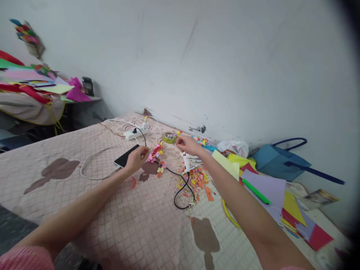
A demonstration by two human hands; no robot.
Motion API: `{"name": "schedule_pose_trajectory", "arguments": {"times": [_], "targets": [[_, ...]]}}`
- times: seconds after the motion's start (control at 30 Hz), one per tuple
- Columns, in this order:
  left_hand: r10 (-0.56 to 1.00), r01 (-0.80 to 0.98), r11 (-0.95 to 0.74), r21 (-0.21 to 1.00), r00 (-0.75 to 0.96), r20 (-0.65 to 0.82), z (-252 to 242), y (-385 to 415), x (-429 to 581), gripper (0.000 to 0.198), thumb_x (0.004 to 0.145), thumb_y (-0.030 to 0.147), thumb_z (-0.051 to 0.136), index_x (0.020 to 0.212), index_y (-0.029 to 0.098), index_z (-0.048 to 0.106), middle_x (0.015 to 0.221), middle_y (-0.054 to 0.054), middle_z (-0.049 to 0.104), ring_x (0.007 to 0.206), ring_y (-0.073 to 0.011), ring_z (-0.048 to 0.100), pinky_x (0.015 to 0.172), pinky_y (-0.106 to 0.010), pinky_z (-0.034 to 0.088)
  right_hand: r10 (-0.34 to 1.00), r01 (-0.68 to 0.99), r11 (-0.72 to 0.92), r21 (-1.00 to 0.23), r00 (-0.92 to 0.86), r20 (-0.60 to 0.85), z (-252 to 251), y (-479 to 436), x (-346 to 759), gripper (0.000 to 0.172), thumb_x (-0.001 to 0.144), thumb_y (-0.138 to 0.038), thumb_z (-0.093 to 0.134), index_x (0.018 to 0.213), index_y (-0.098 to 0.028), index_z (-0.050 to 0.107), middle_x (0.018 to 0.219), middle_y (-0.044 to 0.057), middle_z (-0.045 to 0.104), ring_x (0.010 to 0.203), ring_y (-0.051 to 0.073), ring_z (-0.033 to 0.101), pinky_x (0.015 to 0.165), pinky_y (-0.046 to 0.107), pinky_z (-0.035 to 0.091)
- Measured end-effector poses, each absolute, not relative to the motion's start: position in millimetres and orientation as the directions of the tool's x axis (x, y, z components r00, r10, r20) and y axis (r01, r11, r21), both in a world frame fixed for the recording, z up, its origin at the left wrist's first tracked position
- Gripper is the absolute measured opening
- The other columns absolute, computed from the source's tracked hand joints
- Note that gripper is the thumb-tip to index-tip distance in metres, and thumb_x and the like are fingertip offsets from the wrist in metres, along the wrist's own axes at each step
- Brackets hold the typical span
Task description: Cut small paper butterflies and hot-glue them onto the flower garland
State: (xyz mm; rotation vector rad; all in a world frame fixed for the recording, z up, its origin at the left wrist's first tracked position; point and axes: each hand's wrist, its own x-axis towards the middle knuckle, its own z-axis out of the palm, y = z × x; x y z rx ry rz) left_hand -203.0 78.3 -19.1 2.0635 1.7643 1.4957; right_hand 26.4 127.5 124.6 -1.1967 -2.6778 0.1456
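Observation:
My left hand is closed in a pinch at the near edge of a pink, red and yellow paper flower decoration, which looks raised over its own shadow on the bed cover. Further right, my right hand is also pinched; anything between its fingertips is too small to make out. Just below it lies a white hot glue gun with a black cord. A roll of yellowish tape rests behind the hands. Beside my left hand lies a dark-screened phone or tablet on the bed.
A white power strip with plugs and cables sits at the back. Paper scraps spread around the glue gun cord. Coloured sheets, a green pen and a blue bag lie right. A cluttered shelf stands left.

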Motion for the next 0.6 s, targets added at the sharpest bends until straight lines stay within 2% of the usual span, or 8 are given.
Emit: {"name": "schedule_pose_trajectory", "arguments": {"times": [0.13,0.23,0.33,0.6], "targets": [[0.785,0.736,-0.362,0.572,-0.091,0.613,-20,75,-195,0.017,0.081,0.027,0.049,0.087,0.019,0.062,0.081,-0.004,0.065,0.070,-0.0154,0.057,0.062,-0.024,0.042,0.766,0.743,0.636,-0.209,-0.640,0.056,95,128,25,0.010,0.086,-0.017,0.054,0.090,-0.012,0.061,0.082,0.002,0.064,0.070,0.013,0.061,0.065,0.026,0.048],[0.788,0.738,-0.372,0.563,-0.069,0.612,-20,74,-193,0.016,0.082,0.026,0.049,0.083,0.019,0.063,0.082,-0.004,0.066,0.070,-0.0150,0.056,0.064,-0.024,0.042,0.778,0.761,0.611,-0.218,-0.629,-0.016,61,137,13,0.023,0.089,-0.030,0.054,0.105,-0.014,0.058,0.102,0.006,0.062,0.084,0.016,0.062,0.073,0.035,0.053],[0.789,0.744,-0.359,0.563,-0.080,0.609,-20,74,-198,0.016,0.082,0.028,0.050,0.079,0.019,0.063,0.079,-0.004,0.066,0.069,-0.0151,0.056,0.062,-0.024,0.041,0.804,0.791,0.574,-0.210,-0.593,-0.034,36,151,0,0.029,0.090,-0.031,0.054,0.115,-0.016,0.055,0.115,0.008,0.058,0.095,0.020,0.060,0.080,0.040,0.051],[0.790,0.763,-0.334,0.553,-0.094,0.606,-18,76,-205,0.020,0.084,0.034,0.050,0.078,0.018,0.061,0.076,-0.004,0.063,0.068,-0.0155,0.055,0.060,-0.025,0.038,0.815,0.820,0.526,-0.226,-0.562,-0.141,13,178,-21,0.031,0.089,-0.030,0.055,0.116,-0.016,0.055,0.117,0.008,0.057,0.097,0.021,0.059,0.081,0.041,0.051]]}}
